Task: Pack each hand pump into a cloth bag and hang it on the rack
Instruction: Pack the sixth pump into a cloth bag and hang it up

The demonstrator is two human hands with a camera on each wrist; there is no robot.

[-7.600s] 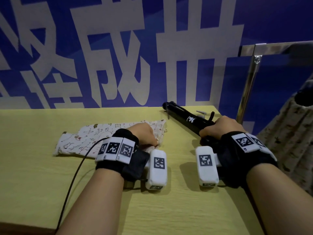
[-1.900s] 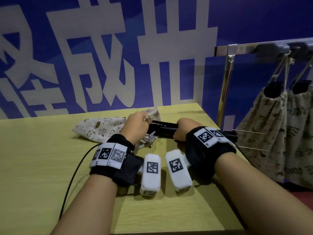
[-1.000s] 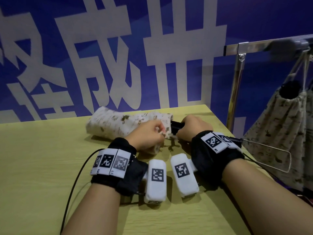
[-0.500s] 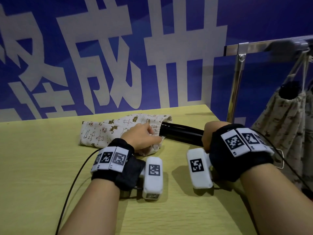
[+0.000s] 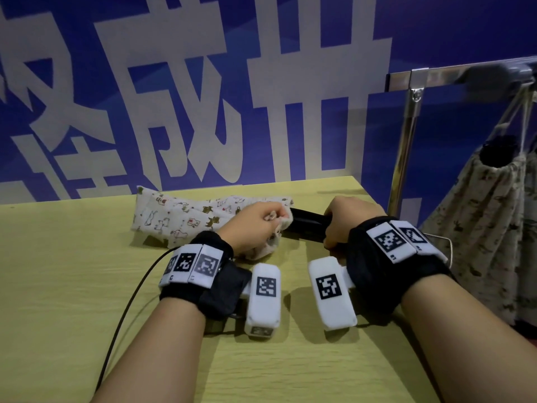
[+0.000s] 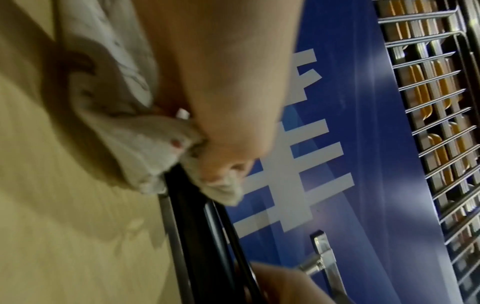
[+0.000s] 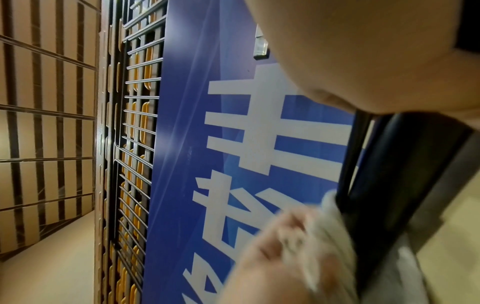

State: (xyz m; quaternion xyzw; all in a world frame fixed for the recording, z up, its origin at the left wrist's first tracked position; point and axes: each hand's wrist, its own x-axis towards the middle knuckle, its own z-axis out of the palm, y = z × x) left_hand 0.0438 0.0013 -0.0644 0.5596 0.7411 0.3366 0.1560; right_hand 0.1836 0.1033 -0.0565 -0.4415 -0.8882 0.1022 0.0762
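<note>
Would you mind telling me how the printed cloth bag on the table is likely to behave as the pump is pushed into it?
The cloth bag is probably floppy: it lies rumpled on the table. Its mouth likely won't stay open unaided; the left hand pinches it around the pump. It seems light and may slide.

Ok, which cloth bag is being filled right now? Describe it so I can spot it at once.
On the yellow table under the blue wall, it is the pale cloth bag with small animal prints, lying flat. The left hand pinches its mouth while the right hand holds the black pump there. The other bags hang from the metal rack.
</note>
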